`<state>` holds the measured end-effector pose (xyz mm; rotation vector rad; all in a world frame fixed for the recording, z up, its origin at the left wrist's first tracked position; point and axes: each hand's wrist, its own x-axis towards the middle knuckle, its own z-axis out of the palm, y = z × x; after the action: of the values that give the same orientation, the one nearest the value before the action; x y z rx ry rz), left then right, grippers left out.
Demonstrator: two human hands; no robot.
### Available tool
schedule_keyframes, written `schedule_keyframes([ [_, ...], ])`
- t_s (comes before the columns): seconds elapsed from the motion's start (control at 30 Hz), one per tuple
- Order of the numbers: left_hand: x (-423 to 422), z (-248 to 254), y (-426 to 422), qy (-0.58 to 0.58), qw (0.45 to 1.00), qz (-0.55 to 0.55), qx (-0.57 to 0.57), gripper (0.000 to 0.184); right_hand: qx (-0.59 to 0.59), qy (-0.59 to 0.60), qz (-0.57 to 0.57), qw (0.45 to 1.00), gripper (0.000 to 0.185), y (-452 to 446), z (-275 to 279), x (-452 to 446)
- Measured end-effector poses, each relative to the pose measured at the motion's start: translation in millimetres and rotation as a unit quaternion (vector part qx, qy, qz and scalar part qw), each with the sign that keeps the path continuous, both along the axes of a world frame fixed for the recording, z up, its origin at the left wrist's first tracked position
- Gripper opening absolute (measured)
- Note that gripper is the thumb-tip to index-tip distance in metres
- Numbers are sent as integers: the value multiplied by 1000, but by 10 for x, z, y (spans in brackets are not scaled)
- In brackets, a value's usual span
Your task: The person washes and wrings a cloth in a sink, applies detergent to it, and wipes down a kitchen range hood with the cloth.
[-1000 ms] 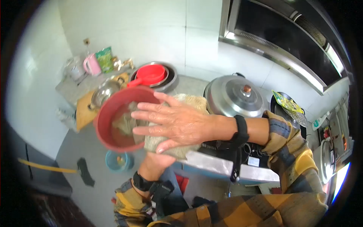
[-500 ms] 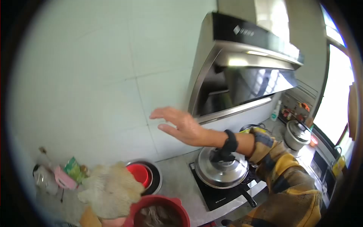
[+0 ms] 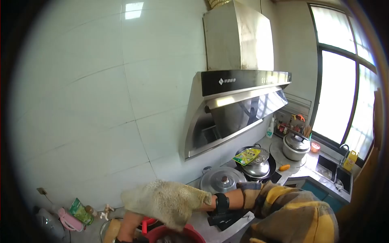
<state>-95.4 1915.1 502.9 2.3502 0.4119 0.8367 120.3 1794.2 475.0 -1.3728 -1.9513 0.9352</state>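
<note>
A pale, fuzzy cloth (image 3: 164, 202) is bunched between my two hands, above a red basin (image 3: 193, 234). My left hand (image 3: 130, 223) comes up from the bottom edge and holds the cloth's left side, its fingers mostly behind the fabric. From the right reaches my right hand (image 3: 202, 205), with a black band (image 3: 221, 202) on the wrist. Cloth covers that hand, so its fingers are hidden. Part of a smaller red container (image 3: 149, 222) shows behind the basin.
A lidded steel pot (image 3: 223, 179) stands beside my right forearm. Behind it are a wok (image 3: 271, 164) and a yellow packet (image 3: 247, 156), under the range hood (image 3: 235, 109). At far right is a sink (image 3: 330, 168). A green pouch (image 3: 80, 211) and pink object (image 3: 69, 220) stand left.
My right hand, raised and bare with fingers apart before, has come down into the cloth. The cloth has moved right, over the basin. The view has tilted up and shifted.
</note>
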Motion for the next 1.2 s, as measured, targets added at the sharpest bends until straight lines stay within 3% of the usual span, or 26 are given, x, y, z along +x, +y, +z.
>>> schedule_keyframes([
  [0.03, 21, -130, 55, -32, 998, 2, 46, 32, 13, 12, -17, 1000, 18, -26, 89, 79],
  [0.13, 220, 384, -87, -52, 969, -66, -232, 30, 79, 38, -91, 992, 19, -99, 501, 476],
  [0.17, 352, 597, -159, -112, 956, -110, -248, 28, 109, 40, -118, 986, 19, -152, 692, 652],
  [0.33, 993, 1152, -178, -66, 979, -98, -168, 31, 327, -36, -255, 909, 20, -742, 1849, 1804],
  [0.4, 1347, 1362, -122, -57, 990, -95, -91, 35, 432, -107, -287, 848, 20, -1052, 2379, 2284],
  [0.53, 2053, 1858, -241, -153, 983, -44, 92, 56, 605, -280, -267, 696, 21, -1532, 3529, 3189],
  [0.57, 2220, 1977, -263, -176, 975, -35, 131, 64, 560, -370, -301, 677, 21, -1737, 3871, 3092],
  [0.6, 2373, 2098, -296, -202, 965, -27, 163, 67, 495, -252, -254, 792, 20, -1798, 4083, 3365],
  [0.63, 2517, 2210, -318, -227, 954, -19, 194, 70, 403, -425, -351, 731, 21, -1811, 4203, 3497],
  [0.7, 2732, 2399, -363, -246, 944, -15, 219, 74, 310, -283, -441, 793, 20, -1713, 4245, 3677],
  [0.77, 2853, 2525, -409, -234, 950, -19, 205, 77, 317, -332, -410, 788, 17, -1367, 4188, 4463],
  [0.87, 3004, 2551, -408, -198, 964, -53, 168, 81, 255, -474, -363, 761, 13, -1018, 4117, 4562],
  [0.93, 3092, 2508, -379, -191, 974, -69, 100, 81, 459, -522, -174, 697, 12, -735, 4011, 4479],
  [1.0, 3057, 2534, -397, -166, 981, -82, 58, 79, 263, -594, -294, 701, 11, -452, 3984, 4392],
  [1.07, 3043, 2549, -404, -164, 981, -88, 55, 77, 50, -637, -393, 661, 9, -320, 3996, 4248],
  [1.1, 3049, 2545, -395, -165, 981, -92, 51, 76, 71, -729, -279, 621, 12, -336, 4008, 4179],
  [1.2, 3063, 2531, -374, -184, 976, -95, 66, 76, 174, -696, -282, 637, 14, -244, 3840, 4279],
])
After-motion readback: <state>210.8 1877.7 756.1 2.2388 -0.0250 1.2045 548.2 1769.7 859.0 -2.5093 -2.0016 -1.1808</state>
